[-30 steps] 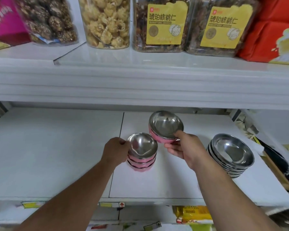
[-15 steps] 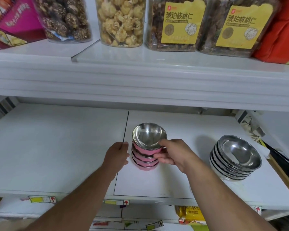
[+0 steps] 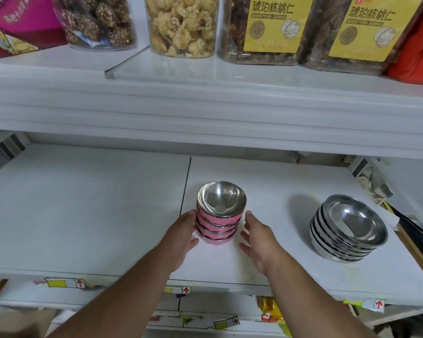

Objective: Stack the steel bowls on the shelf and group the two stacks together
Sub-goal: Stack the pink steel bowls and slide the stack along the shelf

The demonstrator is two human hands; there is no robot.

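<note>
A stack of pink-sided steel bowls (image 3: 219, 215) stands at the middle of the white shelf (image 3: 95, 215). My left hand (image 3: 182, 234) rests against the stack's left side, fingers spread along the lower bowls. My right hand (image 3: 257, 236) is open just right of the stack, fingers apart, a small gap between it and the bowls. A second stack of larger plain steel bowls (image 3: 349, 228) sits at the right end of the shelf, apart from both hands.
The upper shelf (image 3: 205, 106) overhangs close above, carrying snack jars (image 3: 181, 25) and yellow-labelled tubs (image 3: 266, 28). Crumpled paper and dark items (image 3: 376, 181) lie at the far right. Price tags (image 3: 78, 282) line the front edge.
My right hand set the single pink bowl on top of the pink stack and let go, now open beside it. My left hand stayed against the stack.
</note>
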